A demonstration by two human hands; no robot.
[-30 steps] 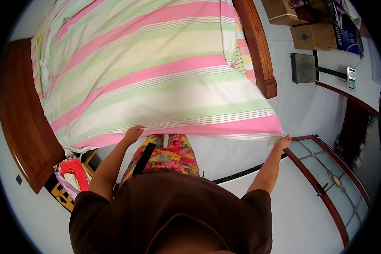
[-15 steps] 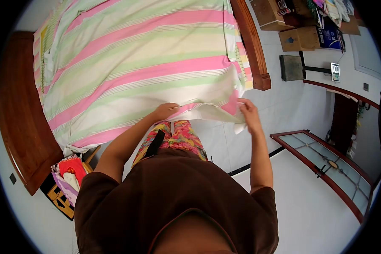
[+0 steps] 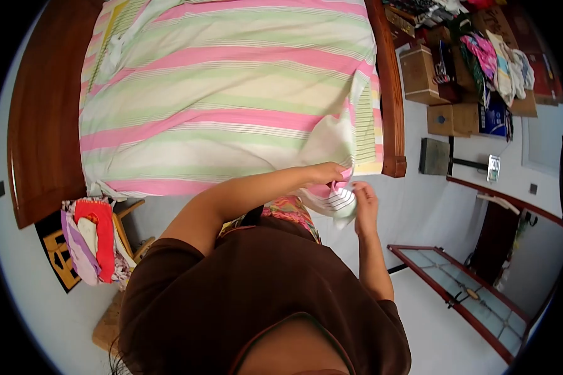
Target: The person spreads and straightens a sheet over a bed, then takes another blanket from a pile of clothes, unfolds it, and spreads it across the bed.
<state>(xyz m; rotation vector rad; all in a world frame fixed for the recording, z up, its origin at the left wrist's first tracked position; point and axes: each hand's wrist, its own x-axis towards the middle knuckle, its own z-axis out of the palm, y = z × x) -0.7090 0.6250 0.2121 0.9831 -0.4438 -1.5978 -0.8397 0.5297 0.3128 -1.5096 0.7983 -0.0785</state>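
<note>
A striped sheet in pink, green and cream covers the bed, somewhat wrinkled. Its near right corner is lifted and bunched off the bed's edge. My left hand reaches across and grips the sheet near that corner, with pink cloth at its fingers. Just to the right, my right hand pinches the hanging corner, where white cloth with dark thin lines shows. Beneath the raised part, a green striped under-layer is uncovered along the bed's right side.
A wooden headboard stands left and a wooden bed rail right. Folded clothes rest on a chair at lower left. Cardboard boxes, a scale and a glass-paned door are on the right.
My left hand has moved right along the sheet's edge, close to my right hand. The corner is now gathered and pulled up, baring more of the under-layer. The view has shifted.
</note>
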